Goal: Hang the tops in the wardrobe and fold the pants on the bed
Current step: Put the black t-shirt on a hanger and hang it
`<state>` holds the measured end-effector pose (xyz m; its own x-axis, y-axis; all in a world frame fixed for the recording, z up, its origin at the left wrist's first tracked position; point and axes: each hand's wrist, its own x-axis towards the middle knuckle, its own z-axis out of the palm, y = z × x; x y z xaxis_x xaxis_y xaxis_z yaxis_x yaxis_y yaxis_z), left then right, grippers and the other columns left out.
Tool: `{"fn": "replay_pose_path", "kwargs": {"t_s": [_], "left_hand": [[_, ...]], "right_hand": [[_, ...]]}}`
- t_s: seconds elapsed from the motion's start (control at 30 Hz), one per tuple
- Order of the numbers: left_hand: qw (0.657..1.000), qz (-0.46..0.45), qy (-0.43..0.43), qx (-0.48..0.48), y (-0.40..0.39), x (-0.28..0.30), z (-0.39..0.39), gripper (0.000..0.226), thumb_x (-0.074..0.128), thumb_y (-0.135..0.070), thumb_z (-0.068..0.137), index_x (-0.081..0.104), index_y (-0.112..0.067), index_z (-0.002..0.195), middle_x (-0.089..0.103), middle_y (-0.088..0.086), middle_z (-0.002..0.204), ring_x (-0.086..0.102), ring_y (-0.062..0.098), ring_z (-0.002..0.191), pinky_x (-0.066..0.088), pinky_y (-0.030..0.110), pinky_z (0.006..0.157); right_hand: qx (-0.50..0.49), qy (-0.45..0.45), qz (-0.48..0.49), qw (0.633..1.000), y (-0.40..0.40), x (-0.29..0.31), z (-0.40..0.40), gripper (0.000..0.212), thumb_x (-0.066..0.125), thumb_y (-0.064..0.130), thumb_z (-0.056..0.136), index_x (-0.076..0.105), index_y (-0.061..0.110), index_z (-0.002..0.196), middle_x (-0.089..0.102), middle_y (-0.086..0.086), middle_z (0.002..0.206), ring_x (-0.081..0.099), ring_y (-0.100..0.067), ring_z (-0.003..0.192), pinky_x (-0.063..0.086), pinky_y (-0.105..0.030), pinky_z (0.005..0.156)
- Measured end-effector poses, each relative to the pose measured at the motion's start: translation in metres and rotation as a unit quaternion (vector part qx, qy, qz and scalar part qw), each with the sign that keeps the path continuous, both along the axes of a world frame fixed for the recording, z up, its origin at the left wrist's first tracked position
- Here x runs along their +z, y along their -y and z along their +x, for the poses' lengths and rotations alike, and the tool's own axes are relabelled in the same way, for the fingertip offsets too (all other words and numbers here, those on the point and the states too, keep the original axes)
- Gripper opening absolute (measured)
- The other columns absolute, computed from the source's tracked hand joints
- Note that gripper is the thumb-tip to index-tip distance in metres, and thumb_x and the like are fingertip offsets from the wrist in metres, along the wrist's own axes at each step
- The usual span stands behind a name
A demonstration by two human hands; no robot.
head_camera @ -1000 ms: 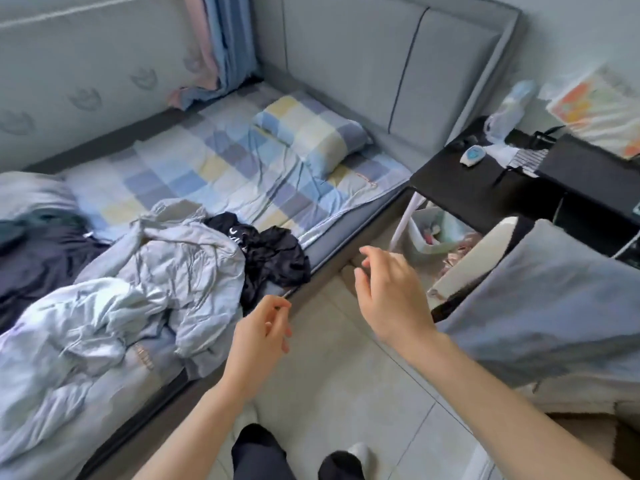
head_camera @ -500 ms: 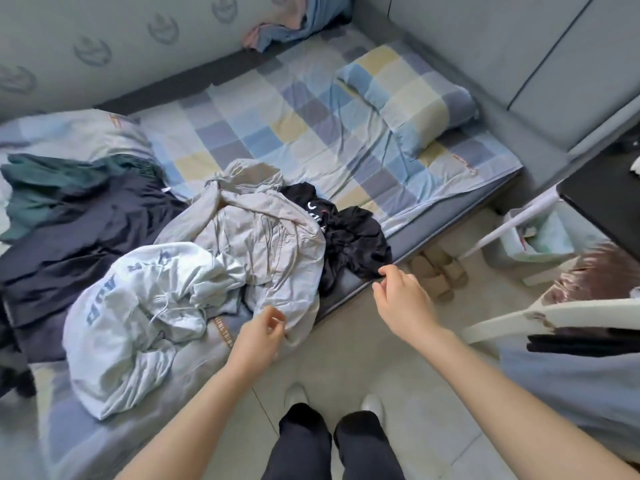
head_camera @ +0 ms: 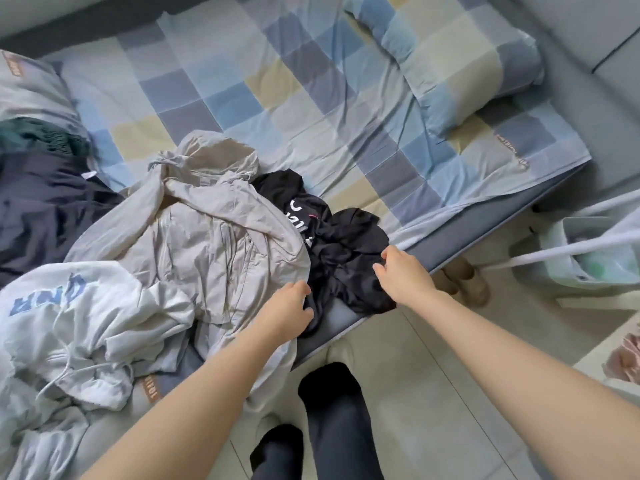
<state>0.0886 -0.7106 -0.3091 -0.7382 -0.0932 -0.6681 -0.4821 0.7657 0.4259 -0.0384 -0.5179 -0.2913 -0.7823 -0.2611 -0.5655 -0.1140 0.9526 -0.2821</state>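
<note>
Black garment (head_camera: 349, 251) at bed edge (head_camera: 485, 220), both hands (head_camera: 287, 315) (head_camera: 403, 273) on it

Crumpled black top (head_camera: 346, 251) (white lettering) beside rumpled grey jacket (head_camera: 207, 244) at the bed (head_camera: 485, 216) edge

Both my bare forearms reach forward and down from the bottom of the frame, angled inward toward each other. My left hand (head_camera: 287, 311) lies palm down, its fingers bent and their tips tucked out of sight, so I cannot tell whether they grip anything. My right hand (head_camera: 401, 271) sits just beyond and to the right of it, knuckles up, fingers curled downward with the thumb set apart. Below, my two legs in dark trousers stand between the arms.
</note>
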Motion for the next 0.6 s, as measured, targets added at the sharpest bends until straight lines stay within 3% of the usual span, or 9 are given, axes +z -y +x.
{"fn": "replay_pose_path", "kwargs": {"t_s": [0.13,0.23,0.33,0.4,0.47,0.53,0.6], "left_hand": [[0.997,-0.024,0.040,-0.063,-0.018,-0.076,-0.052,0.055,0.051,-0.016,0.093,0.035,-0.015,0.146,0.038,0.005,0.146,0.040,0.028,0.131,0.044,0.044,0.100],[0.994,-0.038,0.046,-0.088,-0.034,-0.120,-0.072,0.068,0.049,-0.011,0.093,0.019,-0.020,0.154,0.033,0.004,0.149,0.038,0.030,0.130,0.046,0.044,0.097],[0.984,-0.100,0.031,-0.145,-0.053,-0.163,-0.085,0.084,0.048,-0.005,0.093,-0.002,-0.030,0.156,0.037,0.005,0.137,0.045,0.029,0.115,0.045,0.037,0.077],[0.975,-0.140,0.019,-0.175,-0.061,-0.190,-0.095,0.086,0.048,-0.007,0.094,-0.006,-0.034,0.155,0.036,0.007,0.133,0.046,0.029,0.110,0.038,0.034,0.071],[0.967,-0.166,0.032,-0.191,-0.063,-0.208,-0.105,0.079,0.048,-0.012,0.096,0.001,-0.036,0.154,0.029,0.010,0.139,0.044,0.030,0.113,0.035,0.034,0.073],[0.961,-0.178,0.053,-0.205,-0.064,-0.220,-0.112,0.062,0.047,-0.016,0.097,0.020,-0.032,0.150,0.018,0.013,0.147,0.041,0.032,0.117,0.034,0.035,0.076],[0.958,-0.179,0.046,-0.220,-0.064,-0.227,-0.114,0.039,0.046,-0.016,0.098,0.041,-0.026,0.136,0.014,0.013,0.150,0.039,0.034,0.119,0.032,0.035,0.075]], "right_hand": [[0.007,0.044,0.010,0.999,0.005,-0.080,-0.058,0.041,0.046,0.033,0.099,0.041,0.006,0.129,0.049,-0.015,0.133,0.044,-0.035,0.123,0.041,-0.042,0.094],[-0.003,0.082,0.014,0.997,0.006,-0.129,-0.084,0.051,0.047,0.033,0.099,0.029,0.011,0.141,0.041,-0.017,0.140,0.039,-0.039,0.127,0.040,-0.047,0.101],[-0.022,0.109,0.022,0.994,0.008,-0.174,-0.104,0.064,0.046,0.035,0.099,0.010,0.024,0.151,0.032,-0.019,0.147,0.037,-0.041,0.129,0.037,-0.050,0.104],[-0.030,0.116,0.022,0.992,0.013,-0.200,-0.117,0.065,0.043,0.037,0.099,0.004,0.033,0.151,0.026,-0.020,0.149,0.036,-0.042,0.130,0.037,-0.051,0.104],[0.000,0.108,0.022,0.994,0.022,-0.220,-0.126,0.064,0.043,0.038,0.099,0.005,0.040,0.150,0.019,-0.017,0.151,0.031,-0.042,0.133,0.035,-0.051,0.106],[0.041,0.105,0.026,0.993,0.034,-0.235,-0.132,0.060,0.045,0.039,0.098,0.009,0.049,0.146,0.010,-0.010,0.155,0.026,-0.041,0.133,0.035,-0.054,0.105],[0.059,0.122,0.031,0.990,0.046,-0.245,-0.135,0.049,0.047,0.041,0.097,0.024,0.047,0.140,0.005,-0.007,0.155,0.026,-0.042,0.132,0.035,-0.059,0.103]]}}
